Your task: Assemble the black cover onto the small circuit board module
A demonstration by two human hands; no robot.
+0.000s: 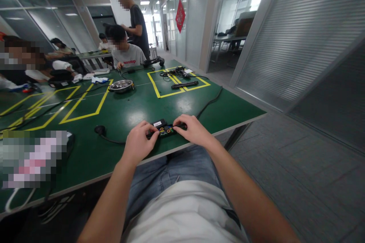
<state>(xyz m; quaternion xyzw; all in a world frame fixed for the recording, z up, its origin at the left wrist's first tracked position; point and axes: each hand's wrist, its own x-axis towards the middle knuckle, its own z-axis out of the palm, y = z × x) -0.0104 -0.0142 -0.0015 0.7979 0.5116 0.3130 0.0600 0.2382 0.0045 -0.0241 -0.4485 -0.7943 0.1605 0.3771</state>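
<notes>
A small green circuit board point(166, 131) with copper-coloured coils lies near the table's front edge, between my two hands. Behind it sits a black case piece point(159, 123) with a white label. My left hand point(141, 138) is closed at the board's left end, pinching the power cord point(114, 142), whose round black plug point(99, 130) rests farther left. At the board's right end, my right hand point(192, 129) has thumb and fingers closed on a black cable point(209, 102) that runs off to the back right. My fingers partly hide both cable ends.
The green table point(228, 115) carries yellow tape outlines. A round metal bowl point(121, 86), a black bar-shaped part point(184, 85) and a tangle of cables point(176, 72) lie farther back. A blurred-out object point(37, 159) is at the left. Co-workers sit and stand beyond, one in a grey shirt point(131, 56).
</notes>
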